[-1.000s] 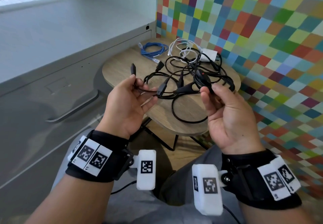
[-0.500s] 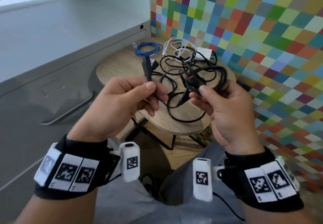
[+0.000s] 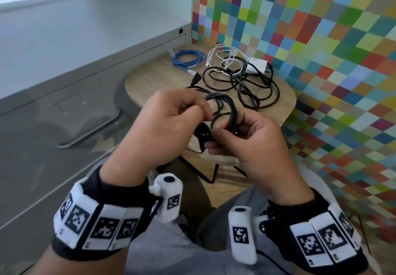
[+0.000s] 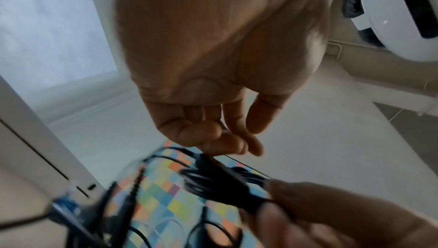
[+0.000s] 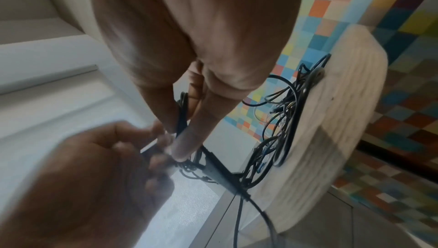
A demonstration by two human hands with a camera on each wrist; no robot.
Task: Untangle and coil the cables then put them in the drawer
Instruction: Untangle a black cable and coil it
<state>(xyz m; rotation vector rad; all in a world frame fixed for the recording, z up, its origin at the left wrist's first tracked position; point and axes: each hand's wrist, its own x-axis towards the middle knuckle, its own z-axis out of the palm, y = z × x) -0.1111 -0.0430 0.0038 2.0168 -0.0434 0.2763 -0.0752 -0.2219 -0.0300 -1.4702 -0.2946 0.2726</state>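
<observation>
Since half a second ago the hands have closed in on each other and dropped lower, and the black cable that stood up from the left fingers is now gathered into loops between them. Nearest to us, the left hand [image 3: 165,131] is curled, its thumb and fingertips pinching the black cable coil [image 3: 222,111] at the plug end. The right hand [image 3: 250,144] has thumb and fingers clamped round the bundled loops on the other side, the two hands nearly touching. The right wrist view shows what the head view hides: the black plug [image 5: 215,169] sticks out below the right fingers, with a loose tail trailing down from it. The left wrist view is blurred, but the bundled strands [image 4: 220,182] show just under the left fingertips. Beyond the coil, on the round wooden worktop [image 3: 154,75], lies the tangled black cable pile [image 3: 246,81]. Behind that pile sit a white cable [image 3: 225,56] and a white adapter [image 3: 257,64], and to the pile's left a coiled blue cable [image 3: 186,58]. Left of the worktop stands the grey cabinet, its drawer handle [image 3: 92,133] in plain sight, drawer closed.
</observation>
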